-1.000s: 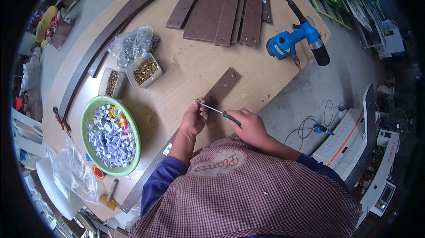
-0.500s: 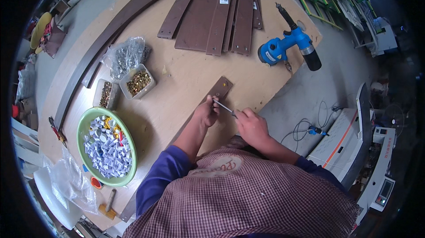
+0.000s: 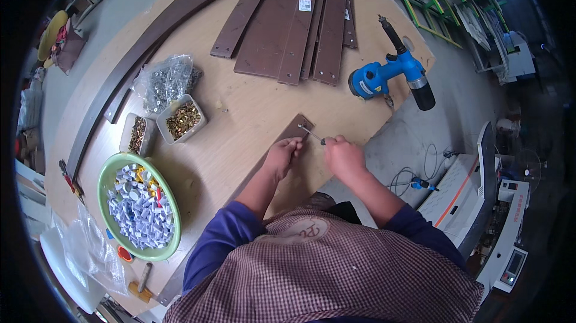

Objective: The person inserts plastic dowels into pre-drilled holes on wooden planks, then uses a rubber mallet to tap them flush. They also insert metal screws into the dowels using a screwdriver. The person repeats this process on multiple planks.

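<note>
A narrow brown board lies slantwise on the table under my left forearm, its far end showing past my fingers. My right hand is closed around the dark handle of a screwdriver. The thin metal shaft points left, its tip at the board's surface near the far end. My left hand rests over the board just nearer than the tip, thumb and fingers pinched together. What those fingers hold, if anything, is too small to make out.
A blue rivet tool stands at the right edge. Brown planks are stacked at the back. On the left are small tubs of brass-coloured fasteners, a bag of metal parts, a green basin of plastic caps, pliers and a mallet.
The screwdriver tip has moved away from my left fingers to a spot nearer the board's far end. My right hand has shifted slightly with it; the left stays over the board, still pinched.
</note>
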A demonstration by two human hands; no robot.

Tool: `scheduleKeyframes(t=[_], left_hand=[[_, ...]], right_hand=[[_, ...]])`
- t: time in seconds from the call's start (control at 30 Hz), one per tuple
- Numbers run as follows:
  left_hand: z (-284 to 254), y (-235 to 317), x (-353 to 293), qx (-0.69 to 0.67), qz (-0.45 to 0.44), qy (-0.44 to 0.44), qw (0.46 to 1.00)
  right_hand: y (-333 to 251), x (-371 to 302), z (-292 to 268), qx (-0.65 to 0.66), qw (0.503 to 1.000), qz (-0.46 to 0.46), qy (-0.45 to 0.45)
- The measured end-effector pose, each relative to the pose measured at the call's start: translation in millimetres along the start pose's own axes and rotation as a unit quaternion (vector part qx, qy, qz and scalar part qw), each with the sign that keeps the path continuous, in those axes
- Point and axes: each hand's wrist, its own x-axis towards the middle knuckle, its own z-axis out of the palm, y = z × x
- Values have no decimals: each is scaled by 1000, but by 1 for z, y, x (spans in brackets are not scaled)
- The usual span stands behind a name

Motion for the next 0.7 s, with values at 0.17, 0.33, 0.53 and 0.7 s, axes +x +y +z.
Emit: scheduleKeyframes(t=[0.17,0.33,0.53,0.7], left_hand=[[-63,-30,-76,450,370,224,781],[-104,-70,-116,600,384,224,665],[-109,-85,-105,688,300,200,629],[-107,-80,-110,680,308,207,633]], right_hand=[[28,28,-28,31,998,-39,-34],[37,65,-54,-41,985,-140,-89],[6,89,-59,-201,876,-438,23],[-1,92,-58,-306,791,-529,34]])
